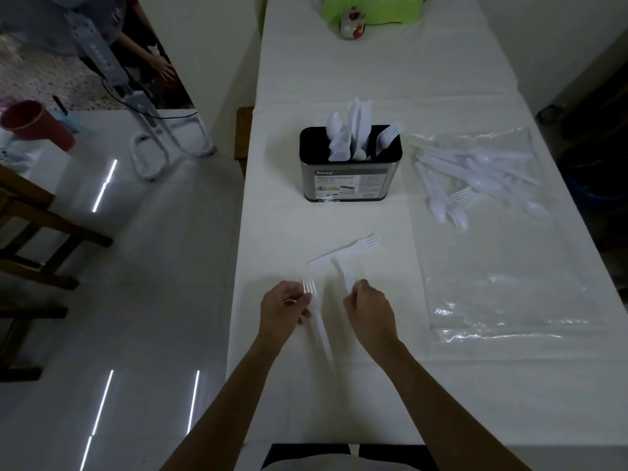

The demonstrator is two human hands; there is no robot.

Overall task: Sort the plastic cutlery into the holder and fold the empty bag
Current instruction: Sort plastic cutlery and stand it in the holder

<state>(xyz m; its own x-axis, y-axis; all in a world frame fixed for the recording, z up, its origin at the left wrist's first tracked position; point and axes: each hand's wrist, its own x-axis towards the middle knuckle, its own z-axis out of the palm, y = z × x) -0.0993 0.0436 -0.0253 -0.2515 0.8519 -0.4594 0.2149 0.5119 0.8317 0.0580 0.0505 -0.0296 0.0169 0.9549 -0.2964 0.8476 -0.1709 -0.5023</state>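
Observation:
My left hand (pixel 287 309) grips a white plastic fork (pixel 319 326), tines up, just above the white table. My right hand (pixel 368 309) pinches another white piece of cutlery (pixel 345 275); it is blurred, so its kind is unclear. A third fork (pixel 353 248) lies flat on the table just beyond both hands. The metal cutlery holder (pixel 350 180) stands farther back, with spoons, knives and forks upright in its compartments. A pile of white cutlery (pixel 475 178) rests on the clear plastic bag (pixel 503 300) at the right.
The white table (pixel 373 396) runs away from me, its left edge beside a tiled floor. A green container (pixel 373 8) and a small jar (pixel 351 23) stand at the far end. Chairs, a red cup (pixel 35 124) and a fan stand are at the left.

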